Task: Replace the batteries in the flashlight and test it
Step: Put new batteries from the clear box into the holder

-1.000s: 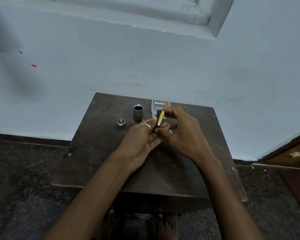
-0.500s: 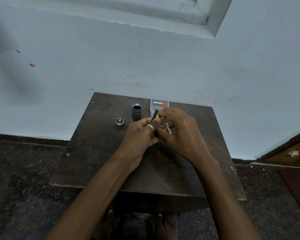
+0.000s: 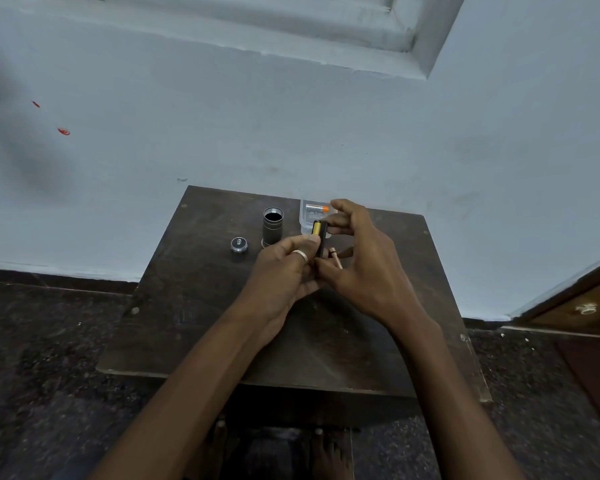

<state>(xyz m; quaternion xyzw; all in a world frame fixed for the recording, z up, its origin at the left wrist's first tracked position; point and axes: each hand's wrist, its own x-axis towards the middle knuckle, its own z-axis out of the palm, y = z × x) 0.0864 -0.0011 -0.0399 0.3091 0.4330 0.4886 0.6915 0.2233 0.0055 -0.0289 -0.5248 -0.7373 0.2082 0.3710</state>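
The grey flashlight body (image 3: 273, 226) stands upright and open-topped on the dark wooden table (image 3: 201, 306). Its round tail cap (image 3: 239, 244) lies to the left. Between my hands is a black battery holder (image 3: 320, 237) with a yellow battery showing at its top. My left hand (image 3: 284, 271), with a ring on one finger, grips the holder's lower part. My right hand (image 3: 364, 258) pinches the holder's top with thumb and fingers. A loose battery (image 3: 336, 258) lies on the table under my right hand. Behind the holder sits a clear battery pack (image 3: 313, 213) with an orange-tipped battery inside.
The small table stands against a pale blue wall. A dark speckled floor surrounds it. A wooden cabinet with a metal knob (image 3: 586, 309) is at the right. My bare feet show below the table's near edge.
The holder was lowered and mostly hidden between my fingers half a second ago; now it stands up again with the yellow battery visible. My right fingers have lifted and spread slightly.
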